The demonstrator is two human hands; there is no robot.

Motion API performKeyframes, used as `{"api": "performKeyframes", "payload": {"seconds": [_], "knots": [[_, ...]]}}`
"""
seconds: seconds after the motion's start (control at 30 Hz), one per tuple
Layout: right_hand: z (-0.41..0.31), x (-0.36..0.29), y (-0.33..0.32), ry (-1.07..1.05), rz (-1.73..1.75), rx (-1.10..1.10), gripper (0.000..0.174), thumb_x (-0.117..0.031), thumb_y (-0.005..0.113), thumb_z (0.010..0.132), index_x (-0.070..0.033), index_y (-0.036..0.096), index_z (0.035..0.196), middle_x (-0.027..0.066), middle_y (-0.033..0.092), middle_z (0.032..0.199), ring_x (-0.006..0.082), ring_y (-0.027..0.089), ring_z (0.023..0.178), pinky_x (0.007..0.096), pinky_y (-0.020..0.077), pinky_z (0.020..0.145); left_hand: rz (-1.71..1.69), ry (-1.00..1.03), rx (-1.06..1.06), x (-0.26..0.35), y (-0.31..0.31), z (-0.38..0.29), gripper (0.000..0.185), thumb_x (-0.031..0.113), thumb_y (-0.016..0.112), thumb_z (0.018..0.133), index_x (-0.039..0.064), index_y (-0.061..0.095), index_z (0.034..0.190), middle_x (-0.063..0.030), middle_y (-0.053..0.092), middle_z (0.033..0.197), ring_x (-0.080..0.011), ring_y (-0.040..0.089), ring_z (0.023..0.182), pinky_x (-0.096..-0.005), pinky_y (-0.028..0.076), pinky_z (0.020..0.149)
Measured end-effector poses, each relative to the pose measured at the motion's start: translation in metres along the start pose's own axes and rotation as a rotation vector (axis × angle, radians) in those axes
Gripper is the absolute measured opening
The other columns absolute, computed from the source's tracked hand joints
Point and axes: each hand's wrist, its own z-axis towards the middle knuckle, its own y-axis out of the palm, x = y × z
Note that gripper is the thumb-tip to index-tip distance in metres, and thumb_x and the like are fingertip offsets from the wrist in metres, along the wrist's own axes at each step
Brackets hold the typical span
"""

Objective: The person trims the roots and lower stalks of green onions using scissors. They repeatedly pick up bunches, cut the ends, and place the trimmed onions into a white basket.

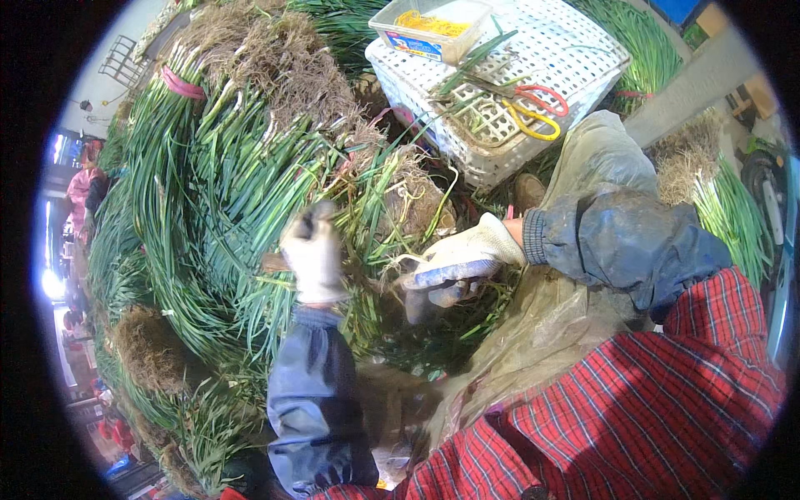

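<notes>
My left hand (314,259), in a white knit glove, is blurred over the leaves of a large heap of scallion-like plants (206,206). Its fingers look curled; whether they hold anything is unclear. Part of a brown piece (274,262), perhaps wood, shows beside it. My right hand (465,262), in a white glove with a blue coated palm, points left with bent fingers. Thin pale roots (400,265) lie at its fingertips, but a grip on them cannot be made out. Loose leaves and yellowed stems (369,244) lie between both hands.
An upturned white perforated plastic crate (412,81) carries red-and-yellow-handled scissors (534,112) and a clear tub (431,31) of yellow bands. A pink tie (181,84) binds one bundle. More rooted plants (728,206) lie right. A person (87,187) is at far left.
</notes>
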Motion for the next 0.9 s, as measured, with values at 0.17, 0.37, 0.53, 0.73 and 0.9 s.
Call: {"api": "performKeyframes", "payload": {"seconds": [0.17,0.37,0.53,0.73,0.9], "knots": [[-0.007,-0.011,-0.006,-0.035,-0.041,0.115,0.052,-0.05,0.032,0.094,-0.009,0.058,0.114,-0.0065,0.041,0.06,0.0042,0.031,0.047,0.0203,0.0284,0.041,0.732,0.456,0.027,-0.031,-0.04,0.058,0.044,0.005,0.066,0.074,0.005,0.056,0.116,-0.0097,0.063,0.109,-0.0229,0.061,0.095,-0.0328,0.047,0.084],[0.0,-0.006,-0.026,-0.1,-0.034,0.294,0.044,-0.048,0.044,0.091,-0.011,0.063,0.105,-0.0041,0.045,0.058,0.0068,0.035,0.045,0.0228,0.027,0.04,1.059,0.302,-0.138,-0.023,-0.027,0.062,0.016,0.027,0.065,0.075,0.012,0.069,0.083,-0.0106,0.067,0.081,-0.0269,0.064,0.074,-0.0343,0.05,0.066],[-0.009,-0.02,-0.039,-0.144,0.027,0.49,0.032,-0.042,0.051,0.089,-0.015,0.065,0.099,-0.0041,0.049,0.059,0.0067,0.039,0.045,0.0231,0.0286,0.039,0.833,0.431,-0.121,0.015,-0.056,0.063,0.012,0.014,0.067,0.072,0.009,0.068,0.083,-0.0106,0.066,0.08,-0.0252,0.064,0.071,-0.0315,0.049,0.066],[-0.017,-0.044,-0.041,-0.317,0.037,0.587,0.026,-0.033,0.056,0.087,-0.011,0.067,0.097,-0.0041,0.053,0.063,0.0047,0.044,0.052,0.0197,0.0319,0.046,0.124,0.149,-0.234,0.067,-0.083,0.053,0.013,0.002,0.061,0.077,0.002,0.062,0.09,0.001,0.062,0.079,-0.0081,0.056,0.069,-0.0221,0.044,0.065],[-0.018,-0.052,-0.056,-0.561,0.151,0.502,0.027,-0.028,0.056,0.088,-0.011,0.062,0.108,0.0007,0.065,0.08,0.0036,0.042,0.049,0.0201,0.0311,0.042,-0.168,0.072,-0.205,0.12,-0.09,0.041,0.021,0.014,0.063,0.083,0.007,0.06,0.102,0.0043,0.06,0.078,-0.0073,0.052,0.062,-0.0197,0.041,0.06]]}}
